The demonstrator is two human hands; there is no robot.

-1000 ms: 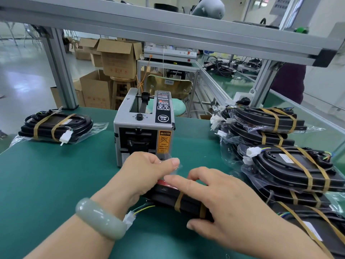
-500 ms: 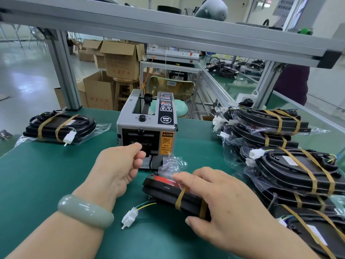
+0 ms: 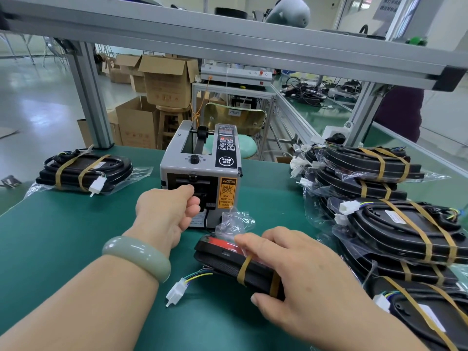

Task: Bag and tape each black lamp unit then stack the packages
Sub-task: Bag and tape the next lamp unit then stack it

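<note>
Clerk: Item one, lamp point(image 3: 222, 262). Location?

Checker: It lies flat on the green table point(image 3: 63, 236), just in front of the dispenser point(image 3: 200, 173). Black body, red strip on its far edge, two tan bands. It sits in a clear bag point(image 3: 235, 221) whose loose end stands crumpled at the far end of the lamp, close to the dispenser's base.

Clerk: Item two, right hand point(image 3: 304, 272). Grip?

Checker: It lies over the lamp, thumb against the near edge and fingers across the top, holding it. The forefinger pins the bag film down.

Clerk: Item three, left hand point(image 3: 167, 216).

Checker: It is at the dispenser's outlet with its fingers curled in. Whether they pinch tape cannot be told. There is a pale green bangle point(image 3: 136, 257) on the wrist.

Clerk: Item four, plug point(image 3: 176, 295).

Checker: White, on coloured wires from the lamp's left end. It rests on the table between the forearms.

Clerk: Other stock?

Checker: One bagged, banded pack point(image 3: 83, 171) at the table's far left. A stack point(image 3: 395, 229) of bagged, banded lamps, several layers, along the right edge.
</note>
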